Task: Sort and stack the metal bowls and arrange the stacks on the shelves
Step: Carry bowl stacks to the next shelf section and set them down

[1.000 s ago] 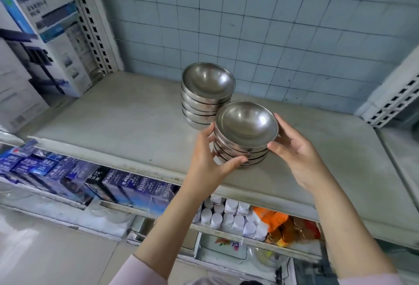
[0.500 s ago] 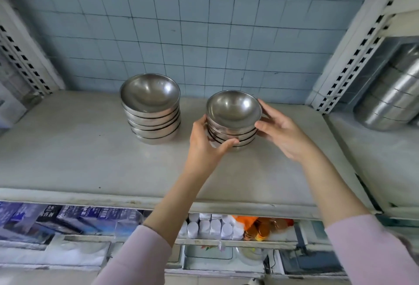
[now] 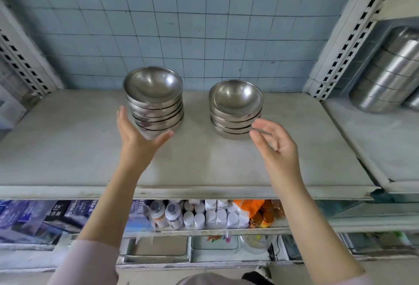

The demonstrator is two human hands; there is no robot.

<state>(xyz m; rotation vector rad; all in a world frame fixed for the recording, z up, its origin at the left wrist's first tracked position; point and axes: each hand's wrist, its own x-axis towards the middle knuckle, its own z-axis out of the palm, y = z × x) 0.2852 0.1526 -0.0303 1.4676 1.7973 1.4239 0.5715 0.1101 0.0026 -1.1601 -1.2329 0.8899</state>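
Two stacks of shiny metal bowls stand side by side at the back of the grey shelf (image 3: 68, 148), apart from each other. The left stack (image 3: 154, 101) holds several bowls and is taller. The right stack (image 3: 235, 107) is a little shorter. My left hand (image 3: 138, 139) is open, its fingers cupped around the front lower part of the left stack; I cannot tell whether they touch it. My right hand (image 3: 274, 142) hangs open just to the right front of the right stack, holding nothing.
A blue tiled wall backs the shelf. Perforated white uprights (image 3: 340, 35) frame it on both sides. A stack of large steel pots (image 3: 390, 73) lies on the neighbouring right shelf. Below are white bottles (image 3: 199, 216), blue boxes (image 3: 45, 214) and orange items.
Both hands have let go of the right stack, which now rests on the shelf. My left hand has moved over to the left stack and my right hand has drawn back.
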